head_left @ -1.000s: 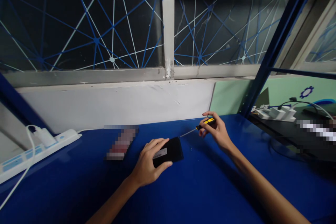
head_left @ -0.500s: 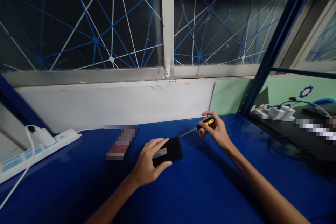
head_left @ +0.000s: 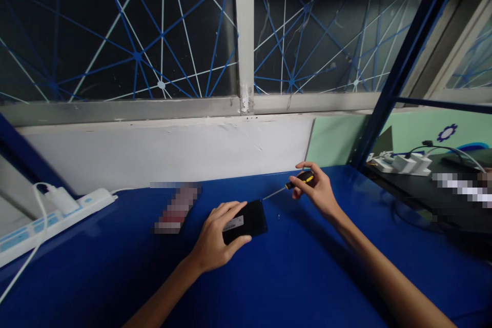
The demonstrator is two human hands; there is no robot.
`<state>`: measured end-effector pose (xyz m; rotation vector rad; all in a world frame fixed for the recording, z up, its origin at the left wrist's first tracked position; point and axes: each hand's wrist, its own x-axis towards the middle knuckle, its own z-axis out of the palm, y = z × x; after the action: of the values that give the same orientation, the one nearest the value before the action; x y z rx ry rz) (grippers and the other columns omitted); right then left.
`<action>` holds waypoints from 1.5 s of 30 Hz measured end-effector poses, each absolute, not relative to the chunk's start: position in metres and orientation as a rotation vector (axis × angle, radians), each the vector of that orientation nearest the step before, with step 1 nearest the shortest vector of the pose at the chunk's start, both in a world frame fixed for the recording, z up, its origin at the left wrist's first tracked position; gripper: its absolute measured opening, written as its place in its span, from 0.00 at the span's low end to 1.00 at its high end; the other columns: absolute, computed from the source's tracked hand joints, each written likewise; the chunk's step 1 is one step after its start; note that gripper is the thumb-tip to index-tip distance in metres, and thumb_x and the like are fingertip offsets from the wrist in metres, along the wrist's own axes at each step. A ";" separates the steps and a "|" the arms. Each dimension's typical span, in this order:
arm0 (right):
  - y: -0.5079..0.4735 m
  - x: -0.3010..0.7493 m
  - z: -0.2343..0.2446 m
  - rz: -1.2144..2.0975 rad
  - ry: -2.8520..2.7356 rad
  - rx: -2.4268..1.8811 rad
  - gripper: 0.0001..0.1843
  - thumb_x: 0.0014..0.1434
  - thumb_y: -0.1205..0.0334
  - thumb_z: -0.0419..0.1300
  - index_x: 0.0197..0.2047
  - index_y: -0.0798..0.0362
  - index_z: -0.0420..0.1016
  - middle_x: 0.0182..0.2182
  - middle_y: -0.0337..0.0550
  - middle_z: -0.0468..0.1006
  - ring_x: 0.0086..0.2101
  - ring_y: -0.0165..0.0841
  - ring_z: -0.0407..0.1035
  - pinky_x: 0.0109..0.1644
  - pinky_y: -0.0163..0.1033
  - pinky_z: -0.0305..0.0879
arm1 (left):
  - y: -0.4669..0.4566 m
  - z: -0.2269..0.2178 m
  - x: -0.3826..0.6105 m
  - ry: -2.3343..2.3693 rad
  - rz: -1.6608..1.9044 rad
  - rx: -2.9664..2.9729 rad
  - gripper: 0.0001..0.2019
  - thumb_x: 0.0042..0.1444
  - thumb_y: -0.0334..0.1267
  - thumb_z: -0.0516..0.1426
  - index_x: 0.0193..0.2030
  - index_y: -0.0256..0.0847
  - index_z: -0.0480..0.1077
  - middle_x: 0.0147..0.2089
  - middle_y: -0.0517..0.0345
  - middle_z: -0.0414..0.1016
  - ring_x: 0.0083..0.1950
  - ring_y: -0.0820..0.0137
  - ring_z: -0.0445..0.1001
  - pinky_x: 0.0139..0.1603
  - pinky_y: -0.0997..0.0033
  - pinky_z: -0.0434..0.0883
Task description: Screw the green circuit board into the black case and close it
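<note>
A small black box (head_left: 249, 218) with a white label lies flat on the blue table (head_left: 292, 277). My left hand (head_left: 217, 238) grips it from the near left side, thumb along its front edge. My right hand (head_left: 317, 189) pinches a small screwdriver (head_left: 300, 180) with a black and yellow handle. Its thin metal shaft points left, and the tip rests at the box's far right corner.
A white power strip (head_left: 54, 215) with a plugged charger and cable lies at the left edge. A blurred flat object (head_left: 177, 207) sits left of the box. A white wall and window bars rise behind. A neighbouring black desk (head_left: 423, 189) with chargers stands at right.
Almost nothing has moved; my right hand has turned the screwdriver handle slightly, so less yellow shows. My left hand still holds the box.
</note>
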<state>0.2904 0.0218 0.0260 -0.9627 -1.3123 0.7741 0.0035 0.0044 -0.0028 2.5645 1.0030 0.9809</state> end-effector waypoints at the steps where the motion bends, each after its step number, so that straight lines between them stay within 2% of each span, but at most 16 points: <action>1: 0.022 0.290 0.026 0.755 -1.314 -0.984 0.24 0.53 0.52 0.67 0.46 0.51 0.63 0.15 0.31 0.72 0.17 0.34 0.71 0.21 0.36 0.68 | 0.004 -0.002 0.004 1.002 0.985 2.565 0.28 0.55 0.43 0.61 0.63 0.45 0.62 0.58 0.46 0.70 0.57 0.52 0.69 0.55 0.43 0.67; 4: 0.021 0.290 0.027 0.763 -1.305 -0.999 0.23 0.54 0.51 0.67 0.46 0.51 0.63 0.16 0.32 0.72 0.17 0.34 0.71 0.21 0.36 0.67 | 0.004 -0.002 0.003 1.004 0.995 2.565 0.28 0.55 0.43 0.61 0.63 0.45 0.63 0.57 0.46 0.71 0.57 0.52 0.70 0.55 0.44 0.68; 9: 0.022 0.292 0.026 0.885 -1.291 -0.907 0.26 0.52 0.51 0.67 0.48 0.50 0.61 0.28 0.38 0.77 0.22 0.35 0.75 0.22 0.37 0.69 | 0.005 -0.003 0.002 1.033 0.990 2.564 0.28 0.55 0.43 0.61 0.62 0.44 0.63 0.58 0.47 0.70 0.58 0.52 0.69 0.57 0.44 0.67; 15: 0.022 0.292 0.026 0.745 -1.347 -1.002 0.23 0.54 0.50 0.66 0.46 0.52 0.64 0.15 0.33 0.73 0.16 0.34 0.71 0.22 0.37 0.68 | 0.005 -0.002 0.003 1.012 0.998 2.567 0.28 0.55 0.43 0.61 0.62 0.43 0.63 0.58 0.46 0.70 0.58 0.53 0.69 0.55 0.46 0.68; 20: 0.023 0.293 0.026 0.882 -1.323 -0.947 0.26 0.52 0.50 0.67 0.48 0.51 0.62 0.26 0.38 0.77 0.22 0.36 0.75 0.22 0.38 0.69 | 0.006 -0.002 0.003 1.001 1.026 2.578 0.28 0.55 0.44 0.61 0.62 0.44 0.63 0.57 0.46 0.71 0.57 0.52 0.70 0.54 0.45 0.68; 26: 0.024 0.293 0.024 0.768 -1.343 -1.020 0.24 0.53 0.51 0.67 0.47 0.52 0.63 0.17 0.33 0.73 0.17 0.34 0.71 0.22 0.38 0.68 | 0.006 -0.002 0.003 0.993 1.006 2.599 0.28 0.55 0.42 0.61 0.62 0.44 0.63 0.57 0.45 0.71 0.56 0.52 0.70 0.53 0.45 0.69; 32: 0.024 0.294 0.024 0.902 -1.335 -0.914 0.26 0.52 0.52 0.68 0.49 0.50 0.61 0.26 0.36 0.77 0.22 0.35 0.75 0.22 0.37 0.69 | 0.006 -0.003 0.002 1.005 1.007 2.591 0.28 0.55 0.43 0.61 0.63 0.44 0.63 0.57 0.46 0.71 0.57 0.52 0.70 0.54 0.44 0.68; 38: 0.023 0.293 0.024 0.754 -1.345 -1.028 0.24 0.53 0.51 0.68 0.47 0.52 0.63 0.17 0.33 0.73 0.16 0.33 0.71 0.21 0.37 0.68 | 0.005 -0.002 0.002 1.005 0.990 2.594 0.27 0.55 0.43 0.61 0.62 0.44 0.63 0.57 0.46 0.71 0.57 0.52 0.70 0.54 0.44 0.68; 43: 0.023 0.292 0.025 0.877 -1.321 -0.934 0.27 0.51 0.50 0.68 0.48 0.50 0.62 0.29 0.38 0.77 0.22 0.34 0.75 0.22 0.37 0.69 | 0.006 -0.002 0.002 1.023 1.016 2.588 0.28 0.55 0.43 0.61 0.63 0.45 0.64 0.57 0.46 0.72 0.56 0.52 0.70 0.54 0.45 0.69; 45: 0.023 0.292 0.026 0.872 -1.323 -0.919 0.28 0.50 0.52 0.69 0.48 0.50 0.62 0.28 0.36 0.76 0.22 0.34 0.74 0.22 0.37 0.69 | 0.007 -0.003 0.002 1.013 1.013 2.588 0.28 0.55 0.43 0.61 0.62 0.44 0.64 0.57 0.46 0.72 0.57 0.52 0.70 0.54 0.44 0.69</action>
<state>0.2924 0.0230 0.0256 -0.9187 -1.3233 0.8722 0.0024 0.0066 -0.0026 2.5876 1.0131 1.0133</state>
